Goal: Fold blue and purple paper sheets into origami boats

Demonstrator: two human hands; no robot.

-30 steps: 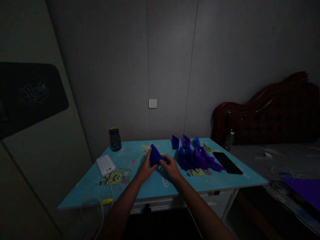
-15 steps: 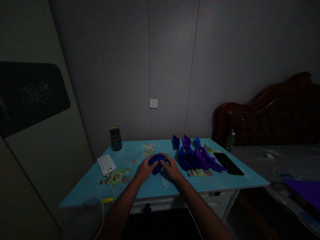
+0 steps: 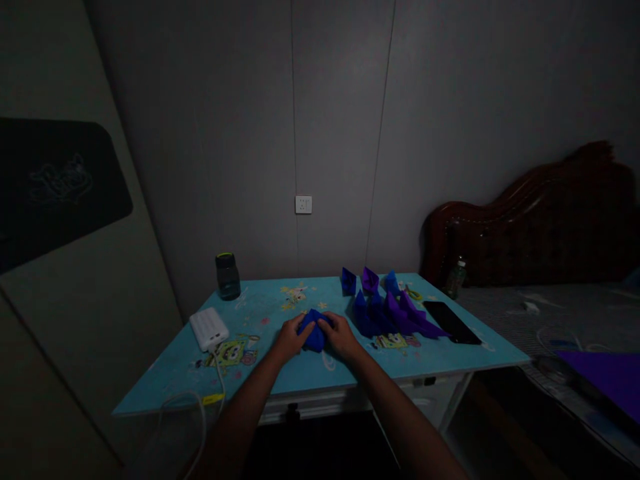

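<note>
A folded piece of blue paper [image 3: 315,331] lies low on the light blue cartoon-printed table [image 3: 280,373], near its middle. My left hand [image 3: 289,337] grips the paper's left side with curled fingers. My right hand [image 3: 341,333] presses on its right side, fingers bent over it. Just right of my hands stands a cluster of several folded blue and purple paper shapes [image 3: 390,313].
A white power bank [image 3: 209,328] with a cable lies at the table's left. A dark jar [image 3: 227,275] stands at the back left. A black phone [image 3: 451,321] lies at the right. A bed with a carved headboard [image 3: 540,220] and purple paper [image 3: 607,373] is further right.
The blue paper stood up as a tall point between my hands a second ago. Now it is pressed down flatter on the table under both hands.
</note>
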